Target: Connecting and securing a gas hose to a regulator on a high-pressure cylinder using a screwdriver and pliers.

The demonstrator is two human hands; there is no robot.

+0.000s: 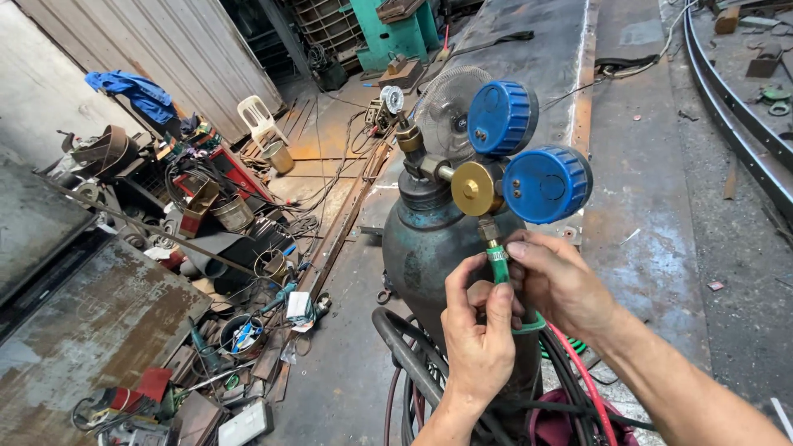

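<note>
A worn blue-green gas cylinder [429,248] stands in front of me, with a brass regulator [475,188] on top. Two round gauges in blue rubber covers [547,185] stick out from the regulator. A green hose [499,268] runs up to the regulator's lower outlet. My left hand [477,334] pinches the green hose end from below with thumb and fingers. Gripping the hose and its clamp from the right is my right hand [557,285]. A red hose [582,376] lies behind my right wrist.
Rusty steel plates [91,330], tools, buckets and cables clutter the floor at left. A white plastic chair [260,120] stands farther back. Black hoses [405,355] coil at the cylinder's base. A long steel plate [537,49] and curved rails [735,107] lie at right.
</note>
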